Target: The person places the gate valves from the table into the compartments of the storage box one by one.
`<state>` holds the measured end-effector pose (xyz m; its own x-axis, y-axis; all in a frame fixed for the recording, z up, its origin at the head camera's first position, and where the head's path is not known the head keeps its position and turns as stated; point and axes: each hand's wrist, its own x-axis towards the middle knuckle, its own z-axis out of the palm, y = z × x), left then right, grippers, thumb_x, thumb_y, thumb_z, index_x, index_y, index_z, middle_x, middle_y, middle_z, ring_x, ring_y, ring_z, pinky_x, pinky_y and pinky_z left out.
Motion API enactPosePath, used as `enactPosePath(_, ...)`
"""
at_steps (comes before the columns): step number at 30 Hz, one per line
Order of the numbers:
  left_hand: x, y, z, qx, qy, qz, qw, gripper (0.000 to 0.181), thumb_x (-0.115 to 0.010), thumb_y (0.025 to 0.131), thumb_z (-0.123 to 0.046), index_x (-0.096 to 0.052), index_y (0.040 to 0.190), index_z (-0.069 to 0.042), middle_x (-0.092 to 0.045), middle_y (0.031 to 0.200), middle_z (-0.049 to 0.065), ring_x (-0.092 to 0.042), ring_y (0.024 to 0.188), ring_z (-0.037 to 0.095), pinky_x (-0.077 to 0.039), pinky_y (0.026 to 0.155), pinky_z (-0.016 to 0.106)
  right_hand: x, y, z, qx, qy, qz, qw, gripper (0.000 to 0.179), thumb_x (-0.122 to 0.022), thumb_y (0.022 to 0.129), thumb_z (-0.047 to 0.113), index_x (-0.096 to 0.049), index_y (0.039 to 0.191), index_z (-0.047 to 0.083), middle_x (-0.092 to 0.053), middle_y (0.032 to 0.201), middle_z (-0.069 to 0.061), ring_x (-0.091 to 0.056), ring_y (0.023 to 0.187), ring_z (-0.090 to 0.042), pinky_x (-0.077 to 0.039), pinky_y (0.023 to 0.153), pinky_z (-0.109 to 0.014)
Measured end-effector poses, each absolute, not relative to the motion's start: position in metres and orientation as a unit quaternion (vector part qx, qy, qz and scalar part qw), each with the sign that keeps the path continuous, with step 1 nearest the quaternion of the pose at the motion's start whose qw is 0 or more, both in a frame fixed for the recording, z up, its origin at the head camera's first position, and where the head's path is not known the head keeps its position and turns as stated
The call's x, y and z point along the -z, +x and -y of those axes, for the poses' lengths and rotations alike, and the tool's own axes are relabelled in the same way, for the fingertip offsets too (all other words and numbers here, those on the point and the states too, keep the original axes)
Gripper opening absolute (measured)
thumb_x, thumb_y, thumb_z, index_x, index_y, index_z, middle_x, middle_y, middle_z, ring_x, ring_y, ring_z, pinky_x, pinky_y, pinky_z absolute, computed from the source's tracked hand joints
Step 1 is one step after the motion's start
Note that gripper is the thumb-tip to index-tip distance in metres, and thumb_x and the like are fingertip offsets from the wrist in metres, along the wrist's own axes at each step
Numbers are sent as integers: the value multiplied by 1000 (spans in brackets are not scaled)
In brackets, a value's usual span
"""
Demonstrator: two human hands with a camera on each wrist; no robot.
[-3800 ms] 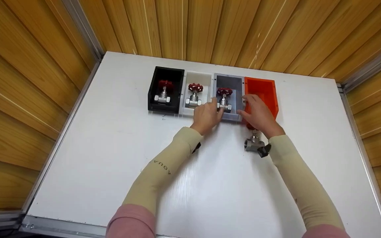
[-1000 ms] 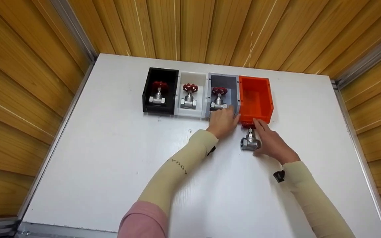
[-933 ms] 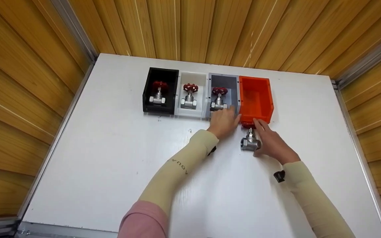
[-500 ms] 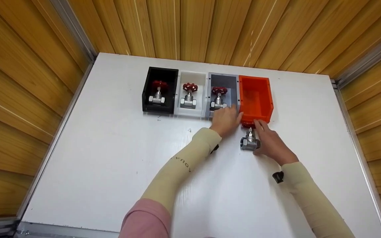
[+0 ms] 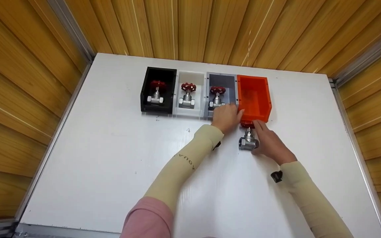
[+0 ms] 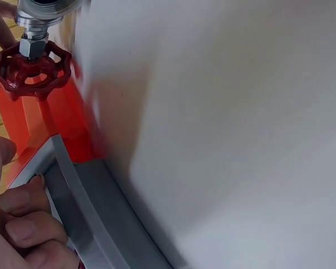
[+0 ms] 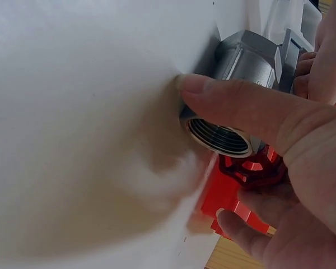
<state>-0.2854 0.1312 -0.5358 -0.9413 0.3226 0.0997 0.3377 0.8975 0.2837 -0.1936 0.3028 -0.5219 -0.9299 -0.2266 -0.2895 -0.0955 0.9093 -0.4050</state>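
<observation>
A metal valve (image 5: 248,142) with a red handwheel (image 5: 247,124) stands on the white tabletop, its wheel close against the front of the orange bin (image 5: 254,96). My right hand (image 5: 271,145) holds this valve from the right. Across its threaded port lies the thumb (image 7: 235,103), while other fingers reach the wheel in the right wrist view. My left hand (image 5: 225,117) grips the front right part of the grey bin (image 5: 222,79); its fingers (image 6: 31,224) curl over the rim there. Inside the grey bin is another red-wheeled valve (image 5: 217,97), partly covered by that hand.
A white bin (image 5: 190,76) and a black bin (image 5: 161,73) continue the row to the left, joined side by side. Each holds a similar valve, the white bin's valve (image 5: 187,99) and the black bin's valve (image 5: 155,96). Wood-look panels (image 5: 190,29) wall in the table's back and sides.
Since the earliest frame, my right hand has come down from the orange bin's left edge to the loose valve. My left hand has shifted right along the grey bin's front. The valve shows little movement.
</observation>
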Motion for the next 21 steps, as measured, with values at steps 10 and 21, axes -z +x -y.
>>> enactPosePath(10, 538, -289, -138, 134, -150, 979, 24, 45, -39, 99, -54, -63, 90, -17, -68, 78, -1, -68, 72, 18, -52, 60, 33, 521, -195, -301, 206, -78, -960, 172, 121, -89, 64, 9, -9, 154, 4, -26, 152, -17, -48, 123, -43, -36, 107, -57)
enactPosePath(21, 532, -289, -140, 114, -148, 982, 41, 41, -46, 97, -51, -64, 96, -15, -70, 81, -1, -68, 73, 17, -53, 61, 32, 524, -195, -304, 231, -86, -957, 153, 113, -90, 62, 6, -18, 149, 12, -34, 145, -14, -51, 118, -38, -40, 104, -56)
